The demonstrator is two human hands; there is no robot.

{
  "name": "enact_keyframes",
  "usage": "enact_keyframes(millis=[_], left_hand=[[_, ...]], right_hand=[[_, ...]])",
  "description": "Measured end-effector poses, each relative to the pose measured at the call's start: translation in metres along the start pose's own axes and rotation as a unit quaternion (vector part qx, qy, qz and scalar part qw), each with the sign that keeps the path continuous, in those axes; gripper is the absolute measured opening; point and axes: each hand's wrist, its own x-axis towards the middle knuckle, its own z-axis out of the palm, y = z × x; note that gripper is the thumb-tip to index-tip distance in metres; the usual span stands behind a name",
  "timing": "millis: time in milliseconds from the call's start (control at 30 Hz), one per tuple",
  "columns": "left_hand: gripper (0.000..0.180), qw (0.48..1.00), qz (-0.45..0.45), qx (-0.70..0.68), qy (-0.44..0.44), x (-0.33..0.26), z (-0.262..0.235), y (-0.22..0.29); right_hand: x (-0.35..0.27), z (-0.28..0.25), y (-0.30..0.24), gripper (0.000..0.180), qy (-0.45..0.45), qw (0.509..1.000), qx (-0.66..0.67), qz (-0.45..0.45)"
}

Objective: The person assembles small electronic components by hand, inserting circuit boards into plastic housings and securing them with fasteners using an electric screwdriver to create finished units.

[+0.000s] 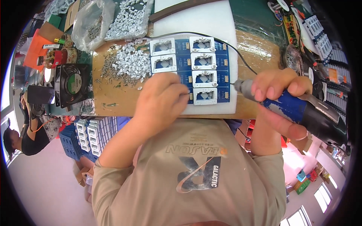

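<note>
Eight white frames sit on the blue circuit panel (190, 71) at the frame's upper middle, on a white foam pad (196, 20). The left hand (162, 100) presses closed fingers on the panel's lower left corner. The right hand (281, 98) grips an electric screwdriver (301, 111), tip just beside the panel's right edge. Fastening appears underway; next, the tip must meet a screw squarely. Loose white clips (130, 62) lie left.

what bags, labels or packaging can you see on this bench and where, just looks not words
clear plastic bag: top left of the bench, crumpled, small grey parts inside
clear bag of white plastic pieces: just right of it, at the top edge
round label: centre of the black square fan at left, green and pale
orange flat pack: far left, rectangular
</note>
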Motion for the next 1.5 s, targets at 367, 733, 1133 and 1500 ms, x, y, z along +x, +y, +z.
enact_keyframes(millis=[367, 733, 1133, 1500], left_hand=[[0.011, 0.998, 0.056, -0.014, 0.011, 0.017, 0.031, -0.008], [0.009, 0.998, 0.059, -0.026, 0.017, 0.017, 0.038, -0.013], [0.010, 0.998, 0.042, -0.034, 0.023, 0.015, 0.038, -0.013], [0.013, 0.997, 0.050, -0.047, 0.028, 0.012, 0.041, -0.016]], right_hand=[[0.022, 0.035, 0.019, 0.088, -0.078, 0.995, 0.038, 0.046], [0.032, 0.056, 0.021, 0.080, -0.053, 0.992, 0.008, 0.118], [0.037, 0.064, 0.026, 0.076, -0.104, 0.986, -0.034, 0.125], [0.033, 0.066, 0.043, 0.081, -0.108, 0.991, -0.012, 0.085]])
